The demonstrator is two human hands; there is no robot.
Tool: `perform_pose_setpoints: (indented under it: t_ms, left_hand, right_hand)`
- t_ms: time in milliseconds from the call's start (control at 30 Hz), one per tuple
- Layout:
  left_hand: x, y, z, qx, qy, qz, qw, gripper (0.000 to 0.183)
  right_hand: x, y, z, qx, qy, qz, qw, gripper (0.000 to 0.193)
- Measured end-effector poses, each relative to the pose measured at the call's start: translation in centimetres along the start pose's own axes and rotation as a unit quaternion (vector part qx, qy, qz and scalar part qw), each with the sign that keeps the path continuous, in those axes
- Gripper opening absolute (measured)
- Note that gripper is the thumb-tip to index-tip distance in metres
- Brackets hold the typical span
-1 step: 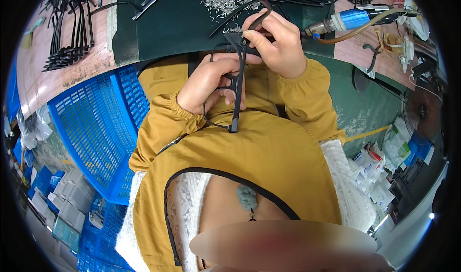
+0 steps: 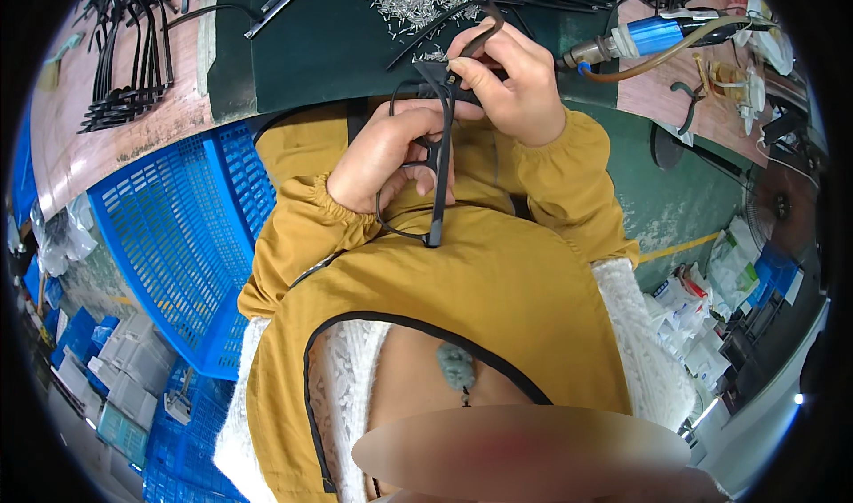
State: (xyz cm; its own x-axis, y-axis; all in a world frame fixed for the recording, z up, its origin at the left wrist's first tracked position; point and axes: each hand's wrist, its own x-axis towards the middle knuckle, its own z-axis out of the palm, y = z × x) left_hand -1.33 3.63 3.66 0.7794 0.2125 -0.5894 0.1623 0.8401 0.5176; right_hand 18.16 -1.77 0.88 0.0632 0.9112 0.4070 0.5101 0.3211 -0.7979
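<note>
A hand could pass over the green mat (image 2: 311,54), where a bare stretch lies between the left hand (image 2: 382,152) and the black strips (image 2: 124,85) at far left. Small metal bits (image 2: 413,1) crowd the far side; a blue-bodied tool (image 2: 653,36) stands just beside the right hand (image 2: 515,81), blocking that flank. Between the hands, the glasses (image 2: 442,174) fill the gap.

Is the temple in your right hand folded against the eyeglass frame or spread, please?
Spread: the black temple extends away from the eyeglass frame, not across it.

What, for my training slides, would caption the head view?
Left hand holds a black, two-rimmed eyeglass frame; right hand pinches a curved black temple.
</note>
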Motion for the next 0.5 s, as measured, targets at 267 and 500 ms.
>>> perform_pose_setpoints:
  t_ms: [267,500]
  left_hand:
    - [0.2,-0.4,-0.1,0.016,0.003,0.002,1.0,0.048]
    - [0.4,-0.5,-0.4,0.033,0.004,-0.005,0.999,0.048]
  right_hand:
    - [-0.1,0.3,0.1,0.072,0.009,0.077,0.994,0.01]
    - [-0.3,-0.5,0.1,0.057,-0.012,0.115,0.992,0.012]
